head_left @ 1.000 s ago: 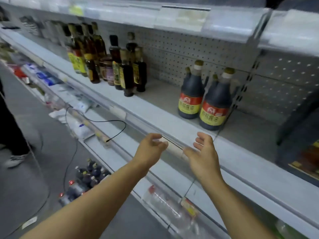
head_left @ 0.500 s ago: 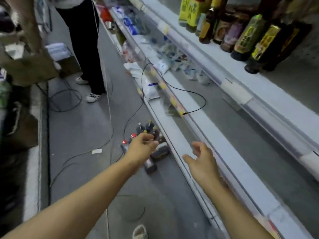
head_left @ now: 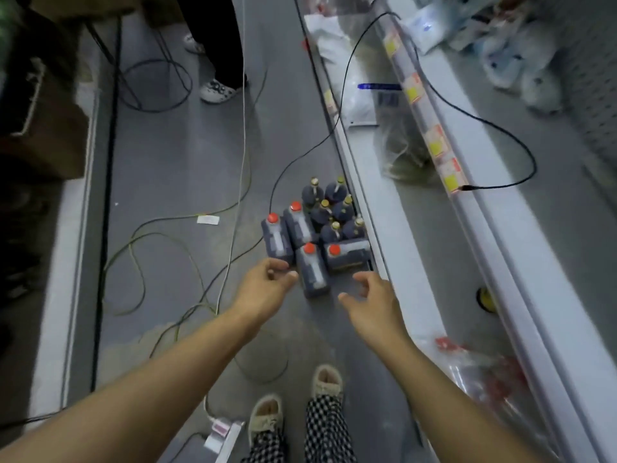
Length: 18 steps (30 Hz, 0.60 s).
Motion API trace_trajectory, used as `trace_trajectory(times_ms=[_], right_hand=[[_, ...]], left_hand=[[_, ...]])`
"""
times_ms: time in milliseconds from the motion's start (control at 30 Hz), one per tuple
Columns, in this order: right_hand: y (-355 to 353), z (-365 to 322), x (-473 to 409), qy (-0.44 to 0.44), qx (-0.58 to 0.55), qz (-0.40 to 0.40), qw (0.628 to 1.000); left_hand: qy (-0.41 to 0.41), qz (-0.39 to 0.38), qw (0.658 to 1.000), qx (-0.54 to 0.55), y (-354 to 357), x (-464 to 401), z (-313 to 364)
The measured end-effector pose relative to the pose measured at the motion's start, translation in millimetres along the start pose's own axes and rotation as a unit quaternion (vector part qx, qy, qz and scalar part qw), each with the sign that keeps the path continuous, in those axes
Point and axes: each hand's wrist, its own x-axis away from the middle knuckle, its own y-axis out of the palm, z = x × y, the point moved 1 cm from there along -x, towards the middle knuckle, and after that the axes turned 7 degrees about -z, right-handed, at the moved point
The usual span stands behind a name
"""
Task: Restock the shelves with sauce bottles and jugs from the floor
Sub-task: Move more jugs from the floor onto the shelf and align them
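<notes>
open floor (head_left: 187, 155) left, jugs (head_left: 300, 242) against shelf base (head_left: 377, 248)

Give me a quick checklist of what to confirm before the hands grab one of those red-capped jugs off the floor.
1. Both hands free: ok. The left hand and right hand are open and hold nothing.
2. Nearest jug within reach: ok, it stands between the two hands.
3. Its red cap in place: ok. Whether it is tight: cannot tell.
4. Room to lift it clear: not ok. Another jug lies on its side right beside it and may get knocked.
5. Footing: not ok. Loose cables cross the floor near the feet.
</notes>
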Motion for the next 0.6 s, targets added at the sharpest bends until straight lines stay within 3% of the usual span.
trace_trajectory(times_ms=[333,600], right_hand=[[113.0,106.2,-190.6,0.022,0.065,-0.084,0.994],[183.2,167.4,-314.3,0.006,0.112,-0.04,0.993]], left_hand=[[-0.048,0.059,0.996,0.038,55.4,-156.4,-122.0],[-0.034,0.083,0.996,0.026,82.7,-267.7,-198.2]])
